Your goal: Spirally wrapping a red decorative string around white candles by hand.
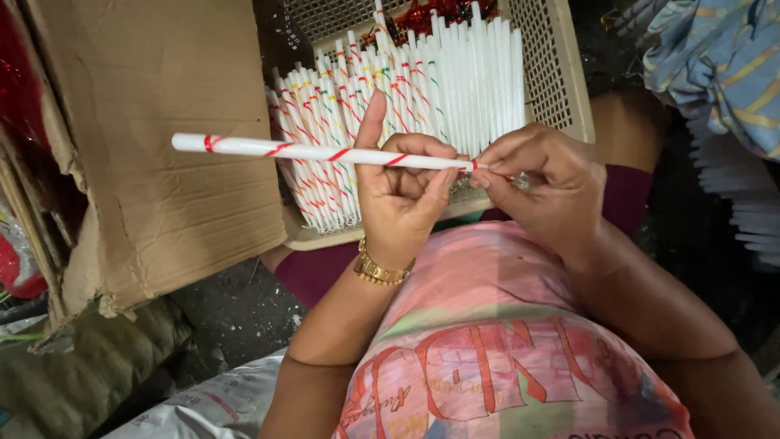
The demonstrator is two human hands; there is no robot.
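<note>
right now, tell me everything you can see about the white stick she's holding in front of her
The white stick is a long, thin rod, seemingly rolled paper, with red ribbon spiralling along it. It lies nearly level above the beige basket. The left hand grips its right part; the right hand pinches the end, where the red strip meets it. Its left end juts free.

From my seat the light reads soft and overhead, brightest on the bundle of white sticks (422, 89) at upper centre, which nearly blows out. The cardboard box (154, 146) at left is evenly lit and sharp. The lower left and the whole right edge sink into deep shadow with little detail. My left hand (402, 203) and right hand (544, 183) look crisp, casting faint shadows; the frame corners stretch slightly.
</note>
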